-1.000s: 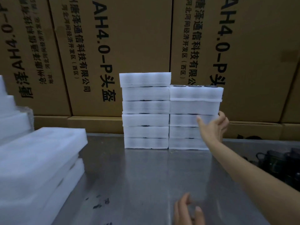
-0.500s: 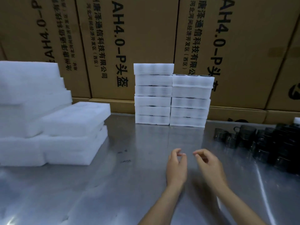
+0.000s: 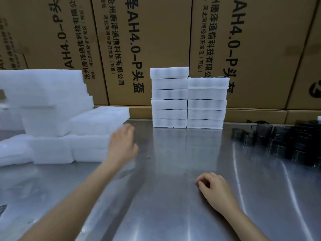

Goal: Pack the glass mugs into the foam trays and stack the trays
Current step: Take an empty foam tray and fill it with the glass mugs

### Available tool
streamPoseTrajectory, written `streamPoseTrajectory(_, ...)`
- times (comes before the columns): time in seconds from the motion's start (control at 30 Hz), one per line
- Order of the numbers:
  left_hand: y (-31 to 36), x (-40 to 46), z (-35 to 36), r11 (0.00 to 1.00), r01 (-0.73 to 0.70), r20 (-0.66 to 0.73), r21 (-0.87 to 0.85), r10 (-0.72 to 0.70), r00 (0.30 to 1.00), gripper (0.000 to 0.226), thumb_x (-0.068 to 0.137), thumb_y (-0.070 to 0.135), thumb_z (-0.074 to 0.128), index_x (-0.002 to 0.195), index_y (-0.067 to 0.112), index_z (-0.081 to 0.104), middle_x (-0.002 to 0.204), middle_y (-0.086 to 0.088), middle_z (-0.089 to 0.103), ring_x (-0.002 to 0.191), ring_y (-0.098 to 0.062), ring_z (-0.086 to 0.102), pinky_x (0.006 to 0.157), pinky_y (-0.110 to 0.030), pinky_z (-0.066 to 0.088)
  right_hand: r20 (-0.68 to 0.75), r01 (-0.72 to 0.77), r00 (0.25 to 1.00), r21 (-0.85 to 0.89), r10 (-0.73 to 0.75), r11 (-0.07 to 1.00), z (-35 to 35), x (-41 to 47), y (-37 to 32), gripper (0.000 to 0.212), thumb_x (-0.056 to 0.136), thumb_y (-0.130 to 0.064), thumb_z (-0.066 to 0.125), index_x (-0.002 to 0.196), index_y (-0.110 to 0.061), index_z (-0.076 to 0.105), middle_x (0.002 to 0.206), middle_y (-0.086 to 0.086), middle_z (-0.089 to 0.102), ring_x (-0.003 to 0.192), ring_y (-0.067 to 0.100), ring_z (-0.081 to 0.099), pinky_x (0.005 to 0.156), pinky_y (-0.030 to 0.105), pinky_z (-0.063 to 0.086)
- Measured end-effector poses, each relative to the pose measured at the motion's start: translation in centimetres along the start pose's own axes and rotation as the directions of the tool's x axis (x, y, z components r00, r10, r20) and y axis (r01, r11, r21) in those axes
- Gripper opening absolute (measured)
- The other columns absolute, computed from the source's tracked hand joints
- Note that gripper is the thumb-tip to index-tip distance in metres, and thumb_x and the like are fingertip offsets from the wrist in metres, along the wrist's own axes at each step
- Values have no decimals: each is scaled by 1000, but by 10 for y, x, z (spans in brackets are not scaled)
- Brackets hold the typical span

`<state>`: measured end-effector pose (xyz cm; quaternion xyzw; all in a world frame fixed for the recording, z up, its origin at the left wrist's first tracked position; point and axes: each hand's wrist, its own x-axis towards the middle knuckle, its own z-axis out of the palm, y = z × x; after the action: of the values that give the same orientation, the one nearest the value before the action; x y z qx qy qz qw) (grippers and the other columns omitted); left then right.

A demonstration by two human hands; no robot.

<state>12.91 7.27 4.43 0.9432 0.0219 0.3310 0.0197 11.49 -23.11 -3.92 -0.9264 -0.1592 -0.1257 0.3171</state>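
Two stacks of packed white foam trays point(image 3: 188, 100) stand side by side at the back of the steel table point(image 3: 173, 171); the left stack is one tray taller. Dark glass mugs point(image 3: 284, 143) cluster at the right edge. A pile of empty foam trays point(image 3: 57, 119) lies at the left. My left hand point(image 3: 122, 145) is stretched out with relaxed fingers just right of the nearest empty tray point(image 3: 100, 120), close to its edge; contact is unclear. My right hand point(image 3: 214, 190) rests low on the table, fingers loosely curled, holding nothing.
Large brown cardboard boxes point(image 3: 156, 49) with black printing form a wall behind the table. Bare steel lies between my hands and the packed stacks.
My left hand has moved from the table's middle up and left toward the empty foam trays. My right hand has dropped back toward me. The view has shifted slightly.
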Motion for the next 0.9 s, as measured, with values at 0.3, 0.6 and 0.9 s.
streamPoseTrajectory(0.3, -68, 45, -25, 875, 278, 145, 396, -358, 922, 58, 90, 43, 54, 131, 6, 38, 134, -14, 41, 125, -32, 37, 102, -43, 32, 19, -49, 999, -43, 50, 998, -2, -2, -5, 18, 89, -21, 53, 81, -37, 56, 94, -11, 59, 99, 11, 50, 84, 29, 43)
streamPoseTrajectory(0.6, 6, 9, -34, 980, 50, -140, -191, -77, 987, 42, 81, 25, 57, 114, 1, 52, 111, -18, 46, 107, -35, 40, 95, -40, 28, -27, -73, 997, 114, 77, 991, -1, 1, -1, 17, 90, -17, 58, 81, -31, 60, 89, -8, 64, 90, 12, 56, 79, 26, 44)
streamPoseTrajectory(0.9, 91, -101, -20, 661, -331, 11, -674, 457, 889, 27, 67, 25, 54, 92, 15, 51, 93, 8, 41, 94, -5, 37, 84, -21, 35, 95, -268, 815, 937, 572, 225, -58, -19, 26, 37, 96, -46, 41, 113, -17, 57, 103, 5, 64, 96, 22, 61, 78, 36, 46)
